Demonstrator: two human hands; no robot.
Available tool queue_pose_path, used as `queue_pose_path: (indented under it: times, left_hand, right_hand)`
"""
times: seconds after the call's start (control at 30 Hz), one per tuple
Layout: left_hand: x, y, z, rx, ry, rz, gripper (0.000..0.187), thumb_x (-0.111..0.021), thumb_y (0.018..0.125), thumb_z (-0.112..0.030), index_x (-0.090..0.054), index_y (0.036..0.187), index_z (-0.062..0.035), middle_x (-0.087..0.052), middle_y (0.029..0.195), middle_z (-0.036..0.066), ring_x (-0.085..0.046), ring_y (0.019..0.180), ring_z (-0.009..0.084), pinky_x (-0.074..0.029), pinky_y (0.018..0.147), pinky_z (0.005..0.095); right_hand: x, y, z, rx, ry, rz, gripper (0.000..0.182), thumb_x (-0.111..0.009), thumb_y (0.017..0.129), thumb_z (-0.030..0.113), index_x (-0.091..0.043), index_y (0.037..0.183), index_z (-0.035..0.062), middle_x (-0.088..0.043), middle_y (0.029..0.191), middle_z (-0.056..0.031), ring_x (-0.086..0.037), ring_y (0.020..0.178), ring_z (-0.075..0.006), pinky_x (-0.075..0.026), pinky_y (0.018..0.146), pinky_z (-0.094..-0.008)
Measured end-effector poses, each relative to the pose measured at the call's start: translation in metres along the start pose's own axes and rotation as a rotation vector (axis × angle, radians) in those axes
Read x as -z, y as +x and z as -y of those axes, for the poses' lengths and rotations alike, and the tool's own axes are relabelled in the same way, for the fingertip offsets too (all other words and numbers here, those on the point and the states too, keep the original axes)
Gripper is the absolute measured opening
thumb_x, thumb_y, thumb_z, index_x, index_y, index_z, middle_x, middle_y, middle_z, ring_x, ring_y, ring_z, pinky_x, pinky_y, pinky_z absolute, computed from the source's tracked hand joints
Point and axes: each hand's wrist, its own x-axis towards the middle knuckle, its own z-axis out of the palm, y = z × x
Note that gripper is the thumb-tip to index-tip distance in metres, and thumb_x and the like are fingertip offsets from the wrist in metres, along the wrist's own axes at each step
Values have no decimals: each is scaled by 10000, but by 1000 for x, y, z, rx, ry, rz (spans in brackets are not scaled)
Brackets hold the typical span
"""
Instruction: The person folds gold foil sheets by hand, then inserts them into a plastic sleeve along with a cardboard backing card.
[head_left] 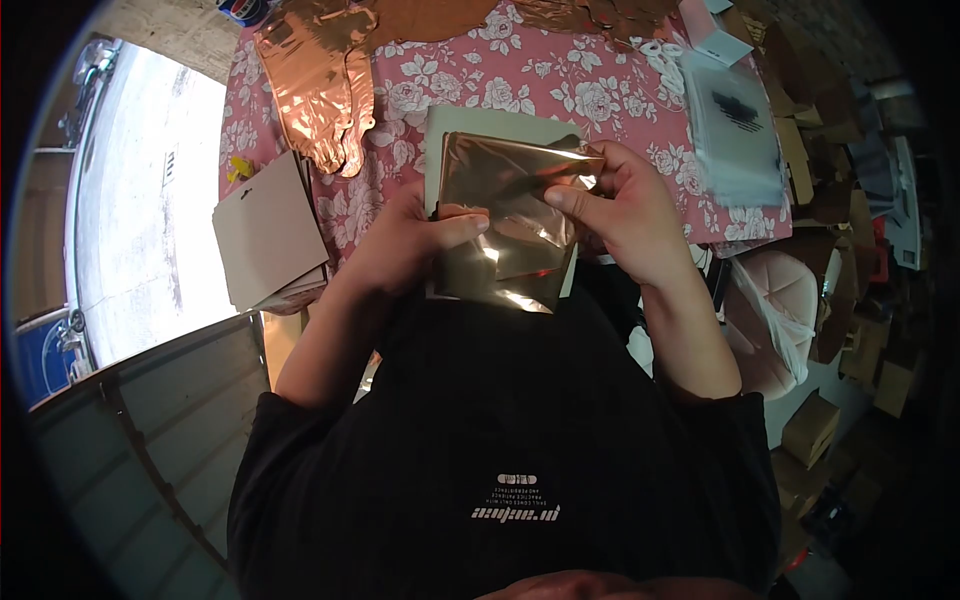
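Note:
A folded sheet of shiny copper-coloured foil [515,185] lies over a pale card [500,118], whose edges show behind and below it. My left hand [415,238] grips the left side of the foil and card, its thumb pressed on the foil. At the right, my right hand [620,215] pinches the foil's upper right part, with the thumb on top and the fingers behind. The foil is creased, and its lower end hangs over the card near my black shirt.
More copper foil pieces [315,85] lie at the table's back left. A stack of grey cards [270,230] sits on the left. Clear plastic sleeves [735,130] lie on the right of the flowered tablecloth [410,100]. Beyond them are cardboard boxes [810,430] and a wrapped chair [765,300].

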Motion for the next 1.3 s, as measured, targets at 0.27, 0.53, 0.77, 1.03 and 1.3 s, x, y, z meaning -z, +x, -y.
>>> queue_pose_path:
  times: [0.27,0.53,0.77,1.03,1.3]
  left_hand:
    - [3,2,2,-4,130,11,197,-809,1006,-116,-807,1136,32,-802,1074,63,-745,1015,135,-577,889,323]
    - [-4,1,-1,38,27,24,210,-826,981,-109,-797,1148,16,-790,1073,58,-749,1018,152,-587,919,340]
    - [2,5,7,99,-107,1,230,-812,990,-135,-793,1168,10,-784,1101,46,-742,1030,159,-578,932,336]
    - [-1,8,2,94,-110,59,304,-730,1072,-174,-749,1298,29,-793,1190,89,-748,1071,177,-579,984,350]
    - [-1,10,9,164,-221,-62,344,-749,1066,-185,-728,1329,36,-790,1241,99,-745,1119,187,-573,1010,366]
  right_hand:
    - [14,7,-5,-214,358,112,204,-720,1122,235,-763,1147,37,-798,982,-40,-748,870,-106,-586,769,-255]
    - [1,3,-7,-87,151,38,244,-689,1146,268,-744,1200,37,-780,979,-20,-722,909,-88,-580,828,-265]
    - [9,8,-15,-226,243,47,237,-636,1176,260,-733,1217,48,-764,960,8,-694,799,-62,-553,737,-242]
    - [-6,11,-18,126,-193,-113,230,-643,1169,213,-702,1203,-7,-738,946,-21,-670,814,-72,-529,729,-246]
    - [-1,11,-22,101,-93,-163,154,-708,1124,140,-692,1169,-7,-781,1032,-70,-695,877,-76,-550,765,-247]
